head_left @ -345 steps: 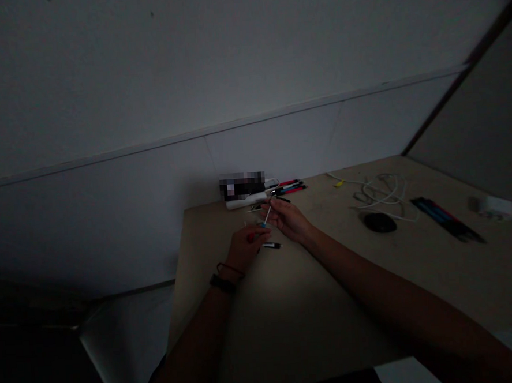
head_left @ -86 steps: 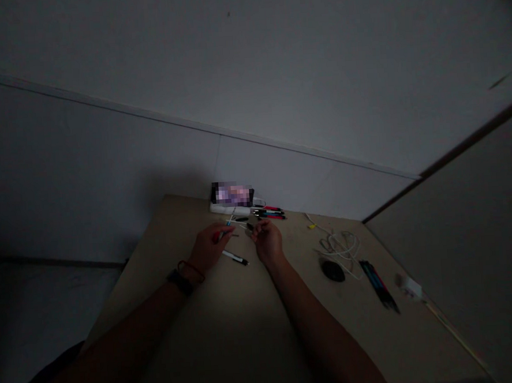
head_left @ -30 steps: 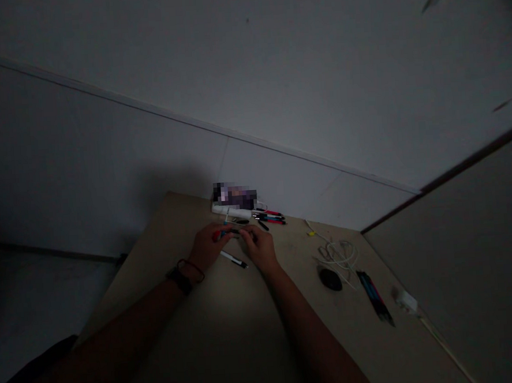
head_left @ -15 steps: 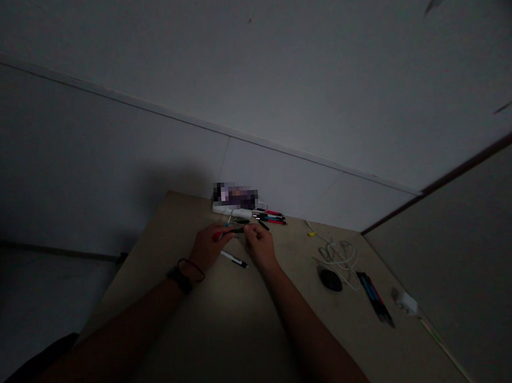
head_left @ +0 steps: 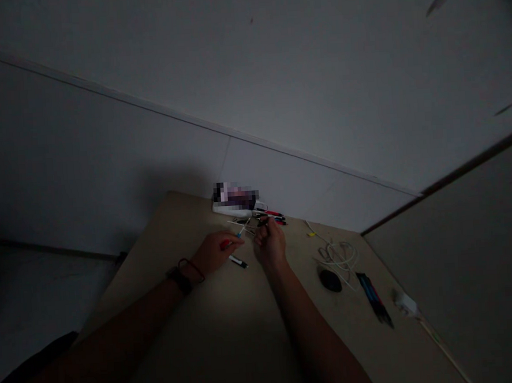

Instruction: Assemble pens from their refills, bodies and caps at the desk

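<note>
dimly lit, the left hand (head_left: 216, 250) is closed around a red piece (head_left: 224, 245) above the near side of the pens' end of the table (head_left: 203, 327), and a thin white stick with a blue end (head_left: 239, 234) points up and away from its fingertips; whether the red and blue parts are joined i cannot tell. the right hand (head_left: 271, 243) is just beside it, fingers curled in and bunched narrow near the stick's far end, but i cannot tell whether they hold anything. a white and black pen (head_left: 238, 262) lies on the table just below the left hand. beyond the hands, by the wall (head_left: 176, 156), a device with a blurred screen (head_left: 236, 197) leans over a white block (head_left: 231, 210), and several red, blue and black pens (head_left: 277, 214) lie behind the right hand's fingers. off to the right are a loose pale cable (head_left: 340, 255), a black mouse (head_left: 329, 280) near it, a row of dark pens (head_left: 375, 301) and a white plug (head_left: 405, 304).
</note>
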`<control>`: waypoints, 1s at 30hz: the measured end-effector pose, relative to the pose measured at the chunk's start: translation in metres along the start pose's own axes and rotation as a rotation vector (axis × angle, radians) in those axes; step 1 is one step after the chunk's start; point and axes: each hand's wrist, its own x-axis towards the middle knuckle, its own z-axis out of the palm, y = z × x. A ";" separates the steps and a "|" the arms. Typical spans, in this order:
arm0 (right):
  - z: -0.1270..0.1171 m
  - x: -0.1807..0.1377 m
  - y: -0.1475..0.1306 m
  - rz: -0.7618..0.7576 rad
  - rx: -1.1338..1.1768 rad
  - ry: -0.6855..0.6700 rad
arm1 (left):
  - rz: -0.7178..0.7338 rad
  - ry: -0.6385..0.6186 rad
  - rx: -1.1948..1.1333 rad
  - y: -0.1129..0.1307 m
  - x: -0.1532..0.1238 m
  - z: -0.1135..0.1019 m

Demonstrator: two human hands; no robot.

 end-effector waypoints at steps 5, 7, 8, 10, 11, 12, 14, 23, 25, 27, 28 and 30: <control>0.000 -0.002 0.000 -0.018 -0.005 0.001 | 0.004 -0.037 0.009 0.002 -0.002 0.000; 0.000 -0.002 0.000 -0.027 -0.008 0.013 | -0.006 -0.042 0.016 0.003 -0.002 0.000; 0.000 -0.002 -0.001 -0.033 -0.010 0.018 | -0.011 -0.045 0.020 0.004 -0.002 0.000; 0.001 -0.001 -0.002 -0.049 -0.018 0.027 | -0.020 -0.051 0.026 0.004 -0.002 0.000; 0.001 -0.001 -0.003 -0.057 -0.023 0.029 | -0.022 -0.053 0.027 0.004 -0.002 0.000; 0.001 -0.001 -0.003 -0.064 -0.027 0.031 | -0.021 -0.053 0.026 0.004 -0.002 0.000; 0.002 -0.001 -0.004 -0.077 -0.041 0.029 | -0.013 -0.050 0.022 0.004 -0.002 0.001; 0.001 -0.005 0.001 -0.116 -0.186 -0.039 | -0.002 -0.069 0.027 0.003 -0.002 0.001; 0.000 -0.005 0.004 -0.118 -0.245 -0.061 | -0.003 -0.073 0.029 0.004 -0.001 0.001; -0.001 -0.006 0.009 -0.090 -0.288 -0.100 | -0.003 -0.076 0.035 0.004 -0.001 0.001; -0.001 -0.006 0.012 -0.067 -0.297 -0.126 | -0.003 -0.075 0.038 0.004 -0.001 0.002; -0.002 -0.007 0.016 -0.022 -0.286 -0.174 | -0.005 -0.076 0.042 0.004 -0.001 0.002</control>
